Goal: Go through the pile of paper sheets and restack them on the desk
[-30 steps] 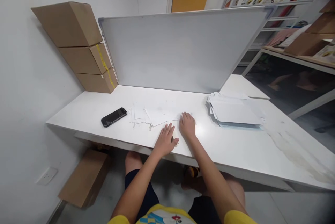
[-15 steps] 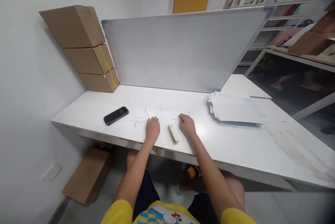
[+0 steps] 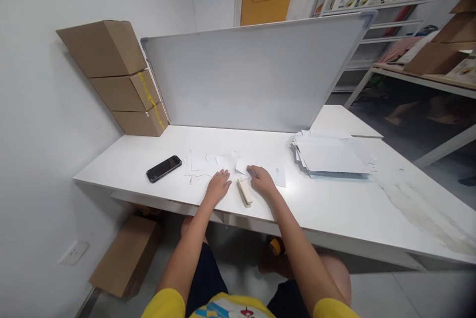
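My right hand (image 3: 262, 180) pinches the edge of a small white paper piece (image 3: 241, 165), which is tilted up off the table. My left hand (image 3: 218, 187) lies flat on the tabletop with its fingers stretched out, just below another small paper slip (image 3: 222, 161). Between my hands sits a cream stapler (image 3: 244, 192), touched by neither. A further paper sheet (image 3: 280, 177) lies partly behind my right hand. Several white paper pieces (image 3: 199, 162) are spread to the left of my left hand; their edges are hard to make out against the white table.
A black phone (image 3: 164, 168) lies on the white table (image 3: 122, 169) at the left. To the right stands a stack of paper (image 3: 334, 154). A whiteboard (image 3: 241, 80) closes off the back, beside stacked cardboard boxes (image 3: 128, 92). Another box (image 3: 124, 258) is on the floor.
My right hand has lifted a small paper piece and shifted slightly left. My left hand remains flat. The camera view has tilted a little.
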A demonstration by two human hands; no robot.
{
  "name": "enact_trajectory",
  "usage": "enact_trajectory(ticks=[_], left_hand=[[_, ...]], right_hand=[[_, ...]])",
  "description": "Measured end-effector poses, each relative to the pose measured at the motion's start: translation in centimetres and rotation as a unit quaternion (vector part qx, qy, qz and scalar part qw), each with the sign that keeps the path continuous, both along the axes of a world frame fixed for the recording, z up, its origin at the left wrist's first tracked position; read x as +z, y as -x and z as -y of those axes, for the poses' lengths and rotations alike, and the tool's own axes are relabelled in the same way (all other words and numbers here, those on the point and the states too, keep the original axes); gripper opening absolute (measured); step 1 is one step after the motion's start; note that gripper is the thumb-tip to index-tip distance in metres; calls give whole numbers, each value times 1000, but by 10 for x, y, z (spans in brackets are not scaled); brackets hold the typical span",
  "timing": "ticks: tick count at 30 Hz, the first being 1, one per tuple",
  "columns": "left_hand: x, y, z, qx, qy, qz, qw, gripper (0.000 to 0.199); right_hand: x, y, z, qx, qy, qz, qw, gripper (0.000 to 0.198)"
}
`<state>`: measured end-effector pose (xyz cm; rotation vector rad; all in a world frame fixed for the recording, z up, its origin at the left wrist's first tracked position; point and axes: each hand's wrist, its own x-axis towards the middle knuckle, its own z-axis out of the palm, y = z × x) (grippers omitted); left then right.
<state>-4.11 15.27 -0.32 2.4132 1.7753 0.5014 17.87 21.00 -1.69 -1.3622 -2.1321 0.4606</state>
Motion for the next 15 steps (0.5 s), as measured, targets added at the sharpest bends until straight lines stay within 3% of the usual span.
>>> enact_trajectory(ticks=[6,11,15], left_hand=[[6,-3,4,19,-15,11,1000,38],[4,-4,3,51,-19,18,998,37],[7,-5,4,53,-15,18,998,37]], right_hand=[[1,1,1,23,-9,-4,1000,46],[0,8,1,-23,-11,60,998,63],[4,11,4,-41,-25,69,996,50]])
